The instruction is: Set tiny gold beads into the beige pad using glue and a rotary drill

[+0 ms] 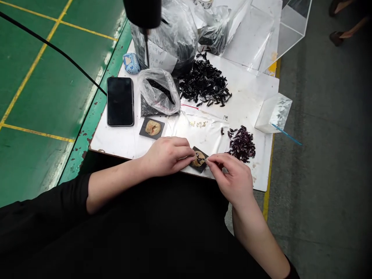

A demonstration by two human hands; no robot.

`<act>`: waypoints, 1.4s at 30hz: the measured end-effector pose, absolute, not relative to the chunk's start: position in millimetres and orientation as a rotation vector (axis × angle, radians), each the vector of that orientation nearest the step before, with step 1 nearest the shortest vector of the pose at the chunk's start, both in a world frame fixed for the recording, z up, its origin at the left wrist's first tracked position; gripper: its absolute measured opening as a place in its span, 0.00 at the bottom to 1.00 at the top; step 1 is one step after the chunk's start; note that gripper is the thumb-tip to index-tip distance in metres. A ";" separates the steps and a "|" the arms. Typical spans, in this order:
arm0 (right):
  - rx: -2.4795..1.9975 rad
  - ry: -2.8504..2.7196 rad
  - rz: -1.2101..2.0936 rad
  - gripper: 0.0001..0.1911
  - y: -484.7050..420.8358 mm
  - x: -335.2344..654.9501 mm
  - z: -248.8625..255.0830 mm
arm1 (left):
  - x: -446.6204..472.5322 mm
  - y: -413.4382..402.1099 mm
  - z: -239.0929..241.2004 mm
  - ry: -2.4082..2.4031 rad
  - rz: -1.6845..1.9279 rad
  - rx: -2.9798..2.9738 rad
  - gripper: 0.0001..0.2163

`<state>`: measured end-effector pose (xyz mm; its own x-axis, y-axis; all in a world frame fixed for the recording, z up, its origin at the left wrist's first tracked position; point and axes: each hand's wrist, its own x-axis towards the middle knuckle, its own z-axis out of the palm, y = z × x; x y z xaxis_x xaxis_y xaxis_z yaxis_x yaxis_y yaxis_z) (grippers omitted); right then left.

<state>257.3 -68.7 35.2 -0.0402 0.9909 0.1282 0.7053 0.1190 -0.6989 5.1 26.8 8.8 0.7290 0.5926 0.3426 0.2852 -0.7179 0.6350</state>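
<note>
My left hand (167, 155) rests on the near edge of the white table (122, 139), its fingers curled and pressed against a small dark square pad (199, 160) with a tan centre. My right hand (232, 176) pinches a thin metal tool whose tip meets a small black part on that pad. A second, similar pad (151, 128) lies a little farther back. Tiny gold rings (198, 124) sit on a clear bag just beyond the hands.
A black phone (120, 101) lies at the table's left. Heaps of small black parts (205, 83) and darker pieces (241, 143) lie behind and to the right, with plastic bags (159, 91) and a clear box (273, 112). Someone's feet (338, 37) show at top right.
</note>
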 end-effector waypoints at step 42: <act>-1.671 -1.978 0.437 0.06 -31.8 273.2 51.5 | 4.7 19.9 4.2 0.472 0.675 2.834 0.09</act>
<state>273.2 -31.8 51.5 -0.1128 0.9784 0.1732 0.8141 0.1910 -0.5484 4.7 19.9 4.2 0.8457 0.3474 0.4052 0.2608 -0.9313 0.2541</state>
